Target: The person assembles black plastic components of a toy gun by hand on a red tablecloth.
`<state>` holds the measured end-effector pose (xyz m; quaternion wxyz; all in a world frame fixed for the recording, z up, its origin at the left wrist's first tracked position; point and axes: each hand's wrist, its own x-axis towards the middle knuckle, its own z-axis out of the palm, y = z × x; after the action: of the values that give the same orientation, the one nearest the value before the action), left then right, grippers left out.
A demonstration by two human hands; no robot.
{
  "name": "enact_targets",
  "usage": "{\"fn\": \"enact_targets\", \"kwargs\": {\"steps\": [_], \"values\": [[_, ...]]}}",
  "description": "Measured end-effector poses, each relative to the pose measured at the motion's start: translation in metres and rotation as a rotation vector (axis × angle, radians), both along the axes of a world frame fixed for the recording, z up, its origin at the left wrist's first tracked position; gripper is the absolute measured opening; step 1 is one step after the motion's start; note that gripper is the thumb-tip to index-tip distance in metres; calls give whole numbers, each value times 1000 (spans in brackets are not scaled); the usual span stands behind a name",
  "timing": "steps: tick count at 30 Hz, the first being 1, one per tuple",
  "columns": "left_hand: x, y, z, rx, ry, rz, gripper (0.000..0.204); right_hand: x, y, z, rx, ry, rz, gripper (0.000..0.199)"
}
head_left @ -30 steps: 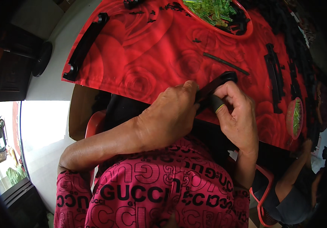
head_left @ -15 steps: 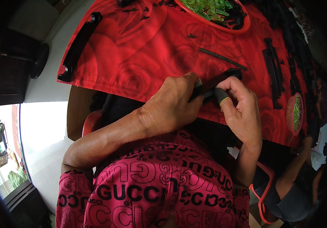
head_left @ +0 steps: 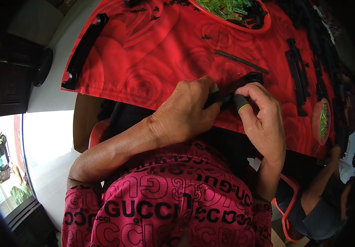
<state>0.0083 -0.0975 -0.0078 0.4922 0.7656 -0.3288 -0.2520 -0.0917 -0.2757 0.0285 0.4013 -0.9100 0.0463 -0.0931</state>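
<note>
Over the near edge of the red table, a long black plastic strip slants between my hands. My left hand is closed round its lower left end, and a small pale bit shows by the thumb and forefinger. My right hand pinches the strip near its upper right end; a black finger cover with a yellow rim sits on one digit. What lies right under the fingertips is hidden. Just beyond the hands a thin dark rod rests on the cloth.
A red rose-patterned cloth covers the table. A red basin of green clear pieces stands at the back. Black strips lie far left and more strips right. A pink basket and another person's arm are at right.
The two hands keep their hold on the strip with barely any movement. The whole view has shifted very slightly.
</note>
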Motion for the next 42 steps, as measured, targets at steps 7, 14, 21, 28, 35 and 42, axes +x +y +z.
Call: {"fn": "enact_targets", "kwargs": {"steps": [7,14,21,28,35,42], "values": [[0,0,1,4,-11,-5,24,-2,-5,-7,-62,-83,36,16],[2,3,3,28,0,-18,24,-5,-11,9,-21,-132,-37,17],[-1,5,10,16,126,-55,21,11,-37,-18,-66,-322,-305,19],[-9,5,15,-29,297,-83,20,22,-23,-28,390,-233,-200,21],[-14,7,17,-53,220,-141,21,15,-15,-22,331,-308,-250,19],[-17,6,19,-52,253,-139,21,15,-9,-18,307,-364,-267,15]]}}
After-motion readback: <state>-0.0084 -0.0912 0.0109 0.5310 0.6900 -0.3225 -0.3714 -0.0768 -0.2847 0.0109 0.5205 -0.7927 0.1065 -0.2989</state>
